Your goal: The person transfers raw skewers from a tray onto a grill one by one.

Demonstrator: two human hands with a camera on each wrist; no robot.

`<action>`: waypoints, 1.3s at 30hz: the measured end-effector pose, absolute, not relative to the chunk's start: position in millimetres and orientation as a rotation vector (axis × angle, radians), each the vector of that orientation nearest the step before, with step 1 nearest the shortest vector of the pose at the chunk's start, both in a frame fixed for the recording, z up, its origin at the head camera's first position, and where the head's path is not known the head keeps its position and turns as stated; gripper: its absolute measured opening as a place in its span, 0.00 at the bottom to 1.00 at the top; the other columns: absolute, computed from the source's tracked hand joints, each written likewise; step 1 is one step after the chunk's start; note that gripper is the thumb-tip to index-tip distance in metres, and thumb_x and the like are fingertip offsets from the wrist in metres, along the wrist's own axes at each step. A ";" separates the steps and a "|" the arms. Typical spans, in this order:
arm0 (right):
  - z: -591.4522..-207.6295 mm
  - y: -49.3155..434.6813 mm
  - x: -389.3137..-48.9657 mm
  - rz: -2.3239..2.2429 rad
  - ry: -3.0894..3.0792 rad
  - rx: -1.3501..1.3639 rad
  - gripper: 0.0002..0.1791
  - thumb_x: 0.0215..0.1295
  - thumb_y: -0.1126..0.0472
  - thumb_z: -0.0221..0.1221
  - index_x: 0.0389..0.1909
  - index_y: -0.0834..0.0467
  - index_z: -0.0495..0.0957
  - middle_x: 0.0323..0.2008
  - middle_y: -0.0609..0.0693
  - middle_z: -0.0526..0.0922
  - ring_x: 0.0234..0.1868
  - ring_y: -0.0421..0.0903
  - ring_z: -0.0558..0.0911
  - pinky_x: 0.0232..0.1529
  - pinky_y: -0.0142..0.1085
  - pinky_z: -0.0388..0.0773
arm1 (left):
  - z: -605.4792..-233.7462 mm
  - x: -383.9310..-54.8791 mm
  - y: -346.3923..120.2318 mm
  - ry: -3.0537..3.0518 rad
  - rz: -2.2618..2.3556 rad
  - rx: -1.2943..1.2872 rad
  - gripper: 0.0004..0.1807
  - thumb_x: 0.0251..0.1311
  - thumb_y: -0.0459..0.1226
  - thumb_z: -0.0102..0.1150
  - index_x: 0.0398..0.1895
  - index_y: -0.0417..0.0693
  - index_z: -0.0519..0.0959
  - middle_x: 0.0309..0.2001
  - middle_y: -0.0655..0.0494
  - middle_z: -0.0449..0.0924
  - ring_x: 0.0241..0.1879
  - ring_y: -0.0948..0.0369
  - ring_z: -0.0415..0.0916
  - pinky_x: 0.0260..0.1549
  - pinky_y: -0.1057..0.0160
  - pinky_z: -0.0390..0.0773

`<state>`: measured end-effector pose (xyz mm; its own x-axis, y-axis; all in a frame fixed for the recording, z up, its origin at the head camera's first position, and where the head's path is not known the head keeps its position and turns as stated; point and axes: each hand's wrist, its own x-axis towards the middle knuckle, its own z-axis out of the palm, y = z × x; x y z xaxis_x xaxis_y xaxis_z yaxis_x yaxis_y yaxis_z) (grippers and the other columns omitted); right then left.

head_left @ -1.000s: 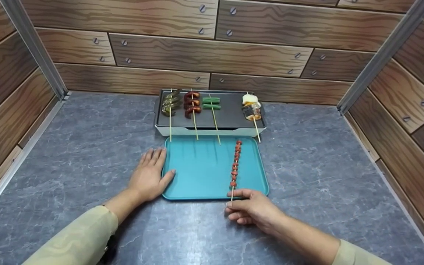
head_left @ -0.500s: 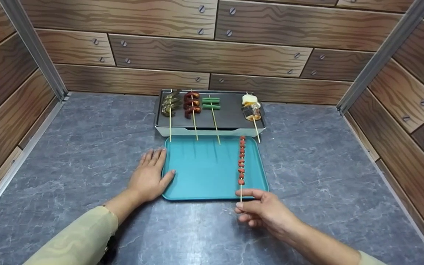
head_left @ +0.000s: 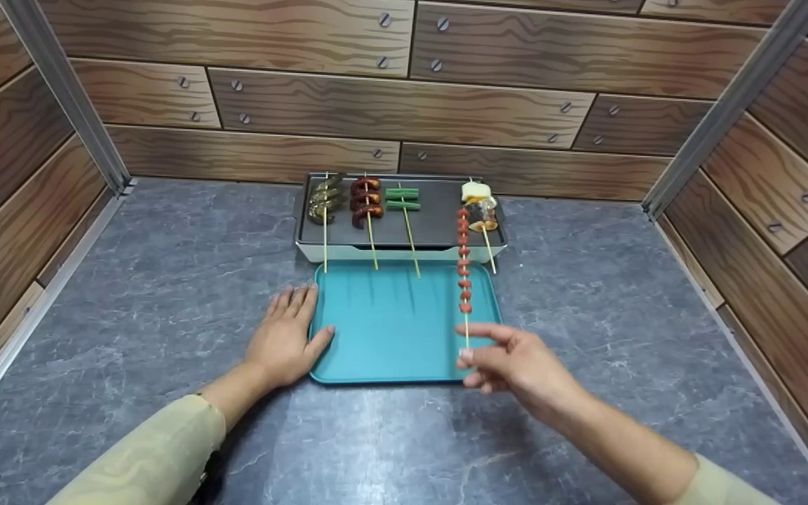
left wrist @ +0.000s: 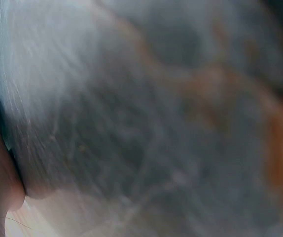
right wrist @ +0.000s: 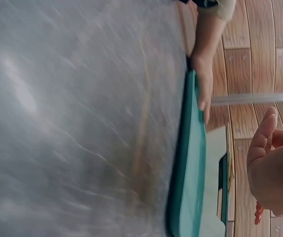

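My right hand [head_left: 516, 361] pinches the bare lower end of a skewer threaded with small red meat pieces [head_left: 463, 263]. It holds the skewer over the right side of a teal tray [head_left: 376, 337], and in the head view the tip overlaps the grill. My left hand [head_left: 285, 340] lies flat with fingers straight at the tray's left edge, thumb over the rim. Behind the tray stands a dark grill plate [head_left: 439, 210] on a pale base. In the right wrist view only a bit of the red skewer [right wrist: 259, 212] shows below my right hand [right wrist: 274, 168].
On the grill lie a shrimp skewer [head_left: 325, 203], a dark red glazed skewer [head_left: 366, 200], a green vegetable skewer [head_left: 404, 203] and a skewer with white and browned pieces [head_left: 477, 196]. Their sticks stick out over the front edge. Wood-patterned walls [head_left: 306, 105] enclose the grey tabletop [head_left: 586, 280].
My right hand has carried the red meat skewer slightly right, then forward, from over the tray until its tip overlaps the grill. The left hand has stayed at the tray's edge.
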<state>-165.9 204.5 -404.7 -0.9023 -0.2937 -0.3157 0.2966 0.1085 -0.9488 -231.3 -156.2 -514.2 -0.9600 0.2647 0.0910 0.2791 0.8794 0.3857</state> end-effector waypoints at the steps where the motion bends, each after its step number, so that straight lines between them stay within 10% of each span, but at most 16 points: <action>1: -403.2 203.5 -171.9 -1.844 1.973 0.011 0.32 0.69 0.65 0.68 0.73 0.64 0.73 0.39 0.58 0.90 0.30 0.42 0.88 0.32 0.30 0.86 | -514.2 -230.9 -156.0 -3.007 -0.631 -0.435 0.44 0.81 0.58 0.43 0.85 0.37 0.50 0.82 0.34 0.51 0.82 0.37 0.42 0.82 0.41 0.42; 20: -414.5 194.0 -276.7 -1.779 2.061 0.161 0.31 0.77 0.65 0.62 0.78 0.63 0.68 0.46 0.56 0.89 0.32 0.40 0.89 0.32 0.29 0.85 | -516.3 -229.5 -152.5 -3.001 -0.644 -0.444 0.44 0.81 0.58 0.44 0.85 0.37 0.51 0.82 0.34 0.52 0.82 0.37 0.43 0.82 0.42 0.43; 39: -422.1 180.4 -307.6 -1.819 2.153 0.184 0.28 0.79 0.64 0.60 0.75 0.65 0.71 0.42 0.53 0.88 0.30 0.38 0.88 0.32 0.28 0.85 | -515.5 -230.8 -155.9 -2.996 -0.626 -0.414 0.44 0.80 0.58 0.45 0.85 0.38 0.52 0.82 0.35 0.53 0.82 0.37 0.44 0.82 0.42 0.43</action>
